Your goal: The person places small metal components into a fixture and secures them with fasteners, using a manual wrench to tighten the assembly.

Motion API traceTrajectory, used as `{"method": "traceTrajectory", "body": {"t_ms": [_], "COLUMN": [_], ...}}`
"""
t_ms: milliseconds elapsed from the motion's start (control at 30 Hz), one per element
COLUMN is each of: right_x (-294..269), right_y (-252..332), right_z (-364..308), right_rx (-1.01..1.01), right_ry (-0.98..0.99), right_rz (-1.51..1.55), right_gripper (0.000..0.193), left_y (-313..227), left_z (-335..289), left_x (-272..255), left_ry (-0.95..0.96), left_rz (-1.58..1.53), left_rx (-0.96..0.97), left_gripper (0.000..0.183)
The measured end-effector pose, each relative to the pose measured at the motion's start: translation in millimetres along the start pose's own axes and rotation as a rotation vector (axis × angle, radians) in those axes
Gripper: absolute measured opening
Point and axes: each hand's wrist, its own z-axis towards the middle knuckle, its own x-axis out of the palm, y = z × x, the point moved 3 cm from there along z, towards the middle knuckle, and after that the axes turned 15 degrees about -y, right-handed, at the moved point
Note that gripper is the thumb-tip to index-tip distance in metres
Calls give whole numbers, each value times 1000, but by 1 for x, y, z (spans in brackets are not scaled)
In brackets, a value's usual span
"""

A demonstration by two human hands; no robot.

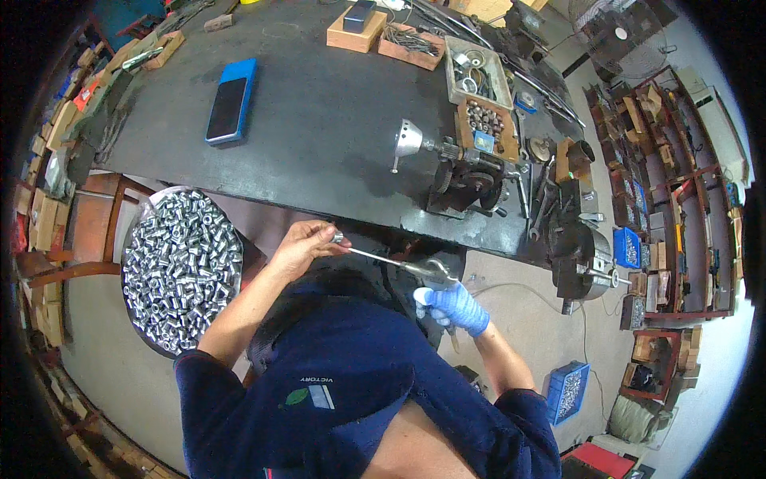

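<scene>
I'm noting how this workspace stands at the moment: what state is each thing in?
Left hand: bare, pinching a small metal part
Right hand: blue-gloved, gripping a metal tool
Metal tool: held, thin rod pointing toward the left hand
Large container: uncovered, heaped with metal fittings
Blue device: lying flat, screen dark
Wooden tray: open, holding metal pieces
Fan: running or not, can't tell

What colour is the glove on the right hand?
Light blue: the glove on the right hand, best seen in the head view.

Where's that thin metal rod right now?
In the head view, the thin metal rod runs between the bare left hand and gloved right hand, near the picture's centre.
</scene>
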Motion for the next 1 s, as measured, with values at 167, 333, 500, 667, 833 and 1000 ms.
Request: {"method": "traceTrajectory", "body": {"t_ms": [167,333,500,667,833,1000], "right_x": [-1,-3,-26,-37,-27,-59], "right_y": [1,14,51,95,99,112], "right_z": [10,17,23,53,9,-37], "right_rx": [-23,-55,-339,-336,-128,-312], "right_ry": [-50,-68,-246,-436,-273,-400], "right_rz": [-179,-352,-288,-660,-711,-481], "right_gripper": [33,41,48,38,42,40], "left_y": [-15,-15,-13,-12,-12,-9], "left_z": [-2,-3,3,19,13,17], "left_x": [6,13,9,1,-9,4], "left_ry": [-7,178,43,54,58,78], "left_rz": [749,1116,756,459,277,196], "left_rx": [479,763,464,211,49,-70], "left_gripper": [25,26,21,20,35,37]}}
